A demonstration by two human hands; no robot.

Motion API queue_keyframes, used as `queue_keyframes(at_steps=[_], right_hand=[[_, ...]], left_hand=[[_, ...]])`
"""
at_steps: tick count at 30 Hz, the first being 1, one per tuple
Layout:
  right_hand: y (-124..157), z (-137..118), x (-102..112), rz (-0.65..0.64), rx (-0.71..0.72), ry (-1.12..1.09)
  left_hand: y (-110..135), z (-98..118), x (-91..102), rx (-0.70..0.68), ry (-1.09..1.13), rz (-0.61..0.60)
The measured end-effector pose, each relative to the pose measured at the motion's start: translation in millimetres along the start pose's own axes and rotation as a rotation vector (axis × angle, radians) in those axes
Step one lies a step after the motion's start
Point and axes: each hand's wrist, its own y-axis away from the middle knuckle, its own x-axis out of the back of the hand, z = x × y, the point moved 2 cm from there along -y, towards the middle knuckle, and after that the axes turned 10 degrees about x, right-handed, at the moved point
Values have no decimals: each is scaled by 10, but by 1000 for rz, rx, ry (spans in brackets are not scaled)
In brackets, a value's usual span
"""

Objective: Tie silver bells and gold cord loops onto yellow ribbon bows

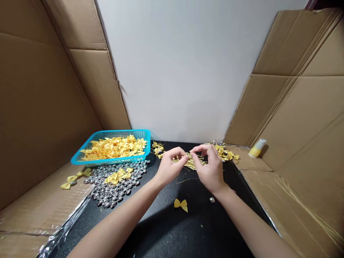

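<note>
Left hand (170, 165) and right hand (211, 168) nearly meet, thumb and forefinger of each curled together; cannot tell what, if anything, is pinched. Yellow bow (181, 205) lies nearer the wearer on black surface (166, 233) (silver bead (212, 200) by right wrist). Blue basket (148, 139): edge markings illegible.

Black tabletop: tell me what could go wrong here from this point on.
The silver beads lie loose on the black tabletop with no rim around them, so a sweep of the left hand or its forearm might scatter them. The lone silver bead sits close to the wrist of the right hand and could get knocked away. The single yellow bow lies between the forearms and might get brushed aside.
</note>
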Motion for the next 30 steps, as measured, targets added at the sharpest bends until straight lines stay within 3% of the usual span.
queue_keyframes(at_steps=[9,22,27,30], right_hand=[[-21,-28,21,-17,-60,-49],[-161,-65,160,-253,-213,-131],[-199,-67,219,-279,-296,-276],[-195,-89,233,-271,-274,-226]], left_hand=[[-23,4,-7,163,172,-153],[-51,65,69,213,238,-388],[-62,35,66,210,294,-379],[-55,8,46,213,321,-364]])
